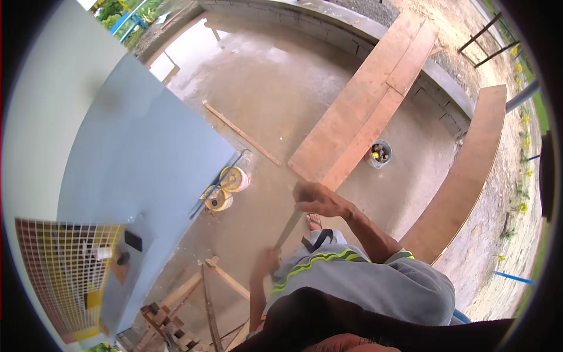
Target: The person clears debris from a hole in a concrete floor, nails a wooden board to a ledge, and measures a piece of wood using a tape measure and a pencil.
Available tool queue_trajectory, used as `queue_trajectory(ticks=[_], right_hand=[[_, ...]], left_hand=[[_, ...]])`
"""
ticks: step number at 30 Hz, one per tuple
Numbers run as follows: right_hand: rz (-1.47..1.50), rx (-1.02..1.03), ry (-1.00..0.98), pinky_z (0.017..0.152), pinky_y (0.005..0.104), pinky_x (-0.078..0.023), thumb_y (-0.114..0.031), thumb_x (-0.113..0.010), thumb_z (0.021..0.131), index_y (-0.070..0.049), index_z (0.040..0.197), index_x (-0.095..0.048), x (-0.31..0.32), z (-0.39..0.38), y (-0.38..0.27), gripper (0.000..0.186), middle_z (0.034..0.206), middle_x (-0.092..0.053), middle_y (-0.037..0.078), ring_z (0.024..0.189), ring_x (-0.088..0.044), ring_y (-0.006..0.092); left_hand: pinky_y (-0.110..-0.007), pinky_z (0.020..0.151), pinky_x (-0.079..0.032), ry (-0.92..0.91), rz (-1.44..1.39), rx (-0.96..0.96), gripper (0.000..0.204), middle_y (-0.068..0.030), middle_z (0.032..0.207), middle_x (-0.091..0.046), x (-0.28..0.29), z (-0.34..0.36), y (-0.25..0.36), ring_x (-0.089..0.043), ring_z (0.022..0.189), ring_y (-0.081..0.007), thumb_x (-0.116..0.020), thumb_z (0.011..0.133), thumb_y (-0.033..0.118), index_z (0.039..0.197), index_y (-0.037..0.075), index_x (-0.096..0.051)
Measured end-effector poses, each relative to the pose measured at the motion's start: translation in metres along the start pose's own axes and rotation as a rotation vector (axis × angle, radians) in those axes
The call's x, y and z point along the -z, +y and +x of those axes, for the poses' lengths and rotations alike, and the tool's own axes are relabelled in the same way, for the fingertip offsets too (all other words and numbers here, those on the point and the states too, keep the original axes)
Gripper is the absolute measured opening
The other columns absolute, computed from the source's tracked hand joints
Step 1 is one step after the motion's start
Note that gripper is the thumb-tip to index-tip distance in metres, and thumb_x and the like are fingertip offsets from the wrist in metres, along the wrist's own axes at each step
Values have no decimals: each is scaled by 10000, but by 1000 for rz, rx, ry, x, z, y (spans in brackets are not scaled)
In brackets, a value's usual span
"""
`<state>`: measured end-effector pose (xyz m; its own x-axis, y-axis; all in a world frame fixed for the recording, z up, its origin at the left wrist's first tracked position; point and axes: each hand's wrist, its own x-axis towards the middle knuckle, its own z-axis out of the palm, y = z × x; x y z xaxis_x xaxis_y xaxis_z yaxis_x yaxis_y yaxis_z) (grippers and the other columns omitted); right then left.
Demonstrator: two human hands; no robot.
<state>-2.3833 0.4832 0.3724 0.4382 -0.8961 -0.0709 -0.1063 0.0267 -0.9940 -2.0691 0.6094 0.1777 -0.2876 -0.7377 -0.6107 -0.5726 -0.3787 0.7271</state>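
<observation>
Holding a thin, straight, grey-brown strip (288,230) aslant, you're near the long reddish-brown plywood board (359,108). Your right hand's (319,199) fingers curl round its upper end; your left hand (267,261) blurs, can't tell. Strip's not laid down; what remains doesn't show.

Our concrete floor (264,88), two buckets (244,183) ahead of our left hand (267,261), wooden strip (242,134) farther out, pail (377,164) beyond our right hand (318,198)

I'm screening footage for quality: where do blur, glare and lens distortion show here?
Head view: the left hand looks blurred; head view: glare whitens the floor at upper left; head view: the long board at right bows, likely from the fisheye.
</observation>
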Motion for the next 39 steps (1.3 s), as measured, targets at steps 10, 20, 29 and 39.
queue_trajectory(ticks=[10,20,29,39], right_hand=[[-45,-30,374,682,275,-447,-162,-654,870,-21,980,-556,149,198,46,203,872,-543,20,773,-516,107],[248,-736,1333,638,314,-525,-307,-556,942,2,1144,-565,234,193,230,369,959,-627,101,752,-612,172],[569,-1686,901,512,444,-523,-160,-521,861,83,1029,-647,118,188,350,321,760,-673,225,631,-672,325],[-126,-760,1328,630,340,-515,-177,-532,919,-21,1148,-629,669,428,377,294,859,-652,99,658,-618,164]], left_hand=[[-285,700,-468,-110,-92,-130,287,-31,922,-616,123,237,117,-570,788,-109,-520,965,241,1099,34,-666],[-366,771,-505,-585,306,-340,263,-113,917,-641,261,577,224,-636,850,-225,-488,993,305,1016,71,-605],[-344,696,-509,-480,-41,203,314,-59,879,-636,365,778,265,-616,783,-180,-509,991,361,1061,75,-618],[-374,742,-539,-297,48,323,315,-110,884,-659,433,986,462,-647,796,-225,-474,1007,343,1015,52,-595]])
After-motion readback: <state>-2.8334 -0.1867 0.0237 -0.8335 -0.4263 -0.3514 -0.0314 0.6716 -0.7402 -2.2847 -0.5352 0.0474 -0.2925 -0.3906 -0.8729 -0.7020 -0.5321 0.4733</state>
